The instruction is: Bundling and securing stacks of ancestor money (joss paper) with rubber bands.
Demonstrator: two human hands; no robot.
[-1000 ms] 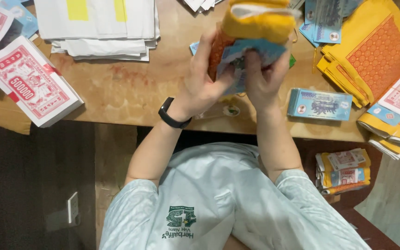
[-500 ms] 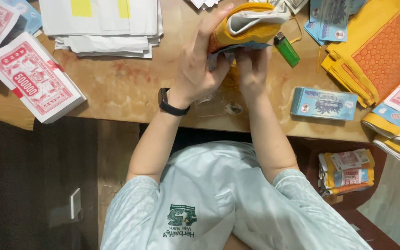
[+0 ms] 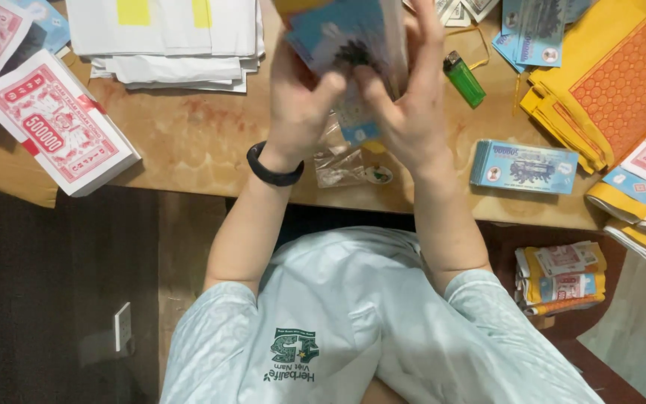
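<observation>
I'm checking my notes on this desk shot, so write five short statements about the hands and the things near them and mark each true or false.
1. Both hands hold a blue printed paper bundle above the wooden table. True; the left hand and the right hand grip it together.
2. The black wristband is on the right wrist. False; it is on the left wrist.
3. A green lighter lies on the table to the right of the hands. True.
4. The blue banded stack of notes is held in the right hand. False; it lies on the table, apart from the hand.
5. The red and white printed pack lies under the right hand. False; it sits at the table's left end.
</observation>
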